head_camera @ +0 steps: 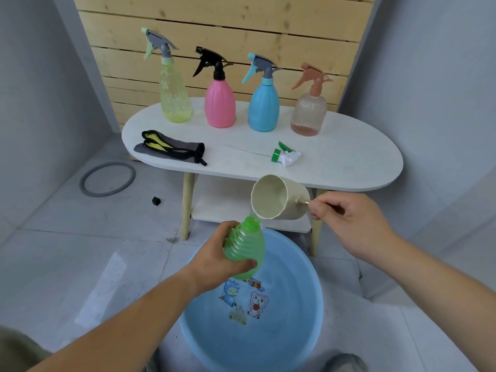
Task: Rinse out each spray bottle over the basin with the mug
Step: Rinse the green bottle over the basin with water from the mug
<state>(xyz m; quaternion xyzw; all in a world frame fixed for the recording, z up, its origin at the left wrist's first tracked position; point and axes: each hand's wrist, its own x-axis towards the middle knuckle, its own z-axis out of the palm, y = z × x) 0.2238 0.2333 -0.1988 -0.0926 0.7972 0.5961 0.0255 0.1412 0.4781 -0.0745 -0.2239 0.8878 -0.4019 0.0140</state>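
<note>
**Mug tipping at green bottle's mouth**

Four capped bottles (220, 106) are standing on the table (349, 162), cloth (171, 146) and loose sprayer (285, 156) lying in front. Left hand (214, 260) is gripping the ribbed, uncapped green bottle (245, 248) over the basin (295, 331); right hand (351, 224) is pinching the beige mug (279, 198) handle

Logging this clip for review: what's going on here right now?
A person is rinsing the green bottle. The left hand grips it, uncapped, over the blue basin on the floor, while the right hand holds the mug by its handle, tipped toward the bottle's open neck. Its green-and-white spray head lies on the table. The yellow bottle, pink bottle, blue bottle and brownish bottle stand behind it, heads on.
</note>
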